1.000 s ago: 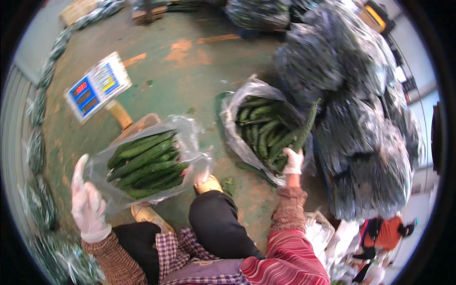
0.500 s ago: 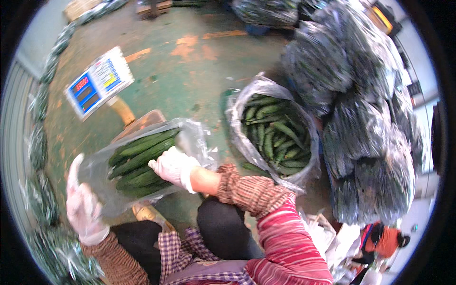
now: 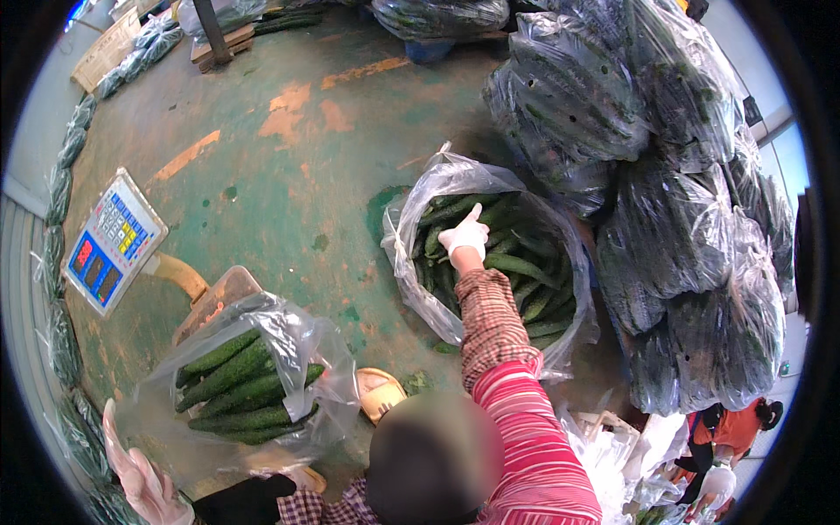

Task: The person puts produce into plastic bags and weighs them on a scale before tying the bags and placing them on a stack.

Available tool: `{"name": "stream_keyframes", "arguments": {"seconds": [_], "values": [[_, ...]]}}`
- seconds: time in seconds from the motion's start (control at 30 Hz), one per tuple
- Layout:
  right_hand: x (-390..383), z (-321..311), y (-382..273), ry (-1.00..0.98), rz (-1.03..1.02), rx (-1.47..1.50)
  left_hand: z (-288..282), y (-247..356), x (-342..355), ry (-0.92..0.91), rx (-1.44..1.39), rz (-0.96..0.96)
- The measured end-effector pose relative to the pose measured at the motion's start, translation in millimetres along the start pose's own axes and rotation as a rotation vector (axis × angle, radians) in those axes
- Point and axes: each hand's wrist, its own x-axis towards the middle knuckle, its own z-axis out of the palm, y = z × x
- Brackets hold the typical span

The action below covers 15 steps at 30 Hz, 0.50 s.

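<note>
My right hand (image 3: 464,234), in a white glove, reaches into a large clear bag (image 3: 411,262) full of cucumbers (image 3: 525,271) on the green floor. Its fingers rest on the top cucumbers and none is lifted. My left hand (image 3: 140,481), also gloved, is at the lower left and holds the edge of a smaller clear bag (image 3: 297,341). That bag holds several cucumbers (image 3: 232,381) and lies on the platform (image 3: 214,297) of a floor scale, whose blue display head (image 3: 114,245) stands behind it.
A tall heap of cucumber-filled clear bags (image 3: 665,219) rises to the right of the open bag. More bagged cucumbers (image 3: 61,184) line the left wall. Another person in orange (image 3: 726,433) crouches at the lower right. A wooden pallet (image 3: 236,39) lies at the back.
My right hand took a cucumber from the large bag, put it into the small bag on the scale, and is now back in the large bag. My left hand stayed on the small bag.
</note>
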Motion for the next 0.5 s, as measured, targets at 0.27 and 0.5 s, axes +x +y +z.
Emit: {"name": "stream_keyframes", "arguments": {"seconds": [0.27, 0.5], "values": [[20, -5, 57, 0.186, -0.144, 0.477, -15, 4, 23, -0.267, 0.199, -0.039], [-103, -37, 206, -0.039, -0.435, 1.439, -40, 6, 20, -0.602, -0.013, -0.112]]}}
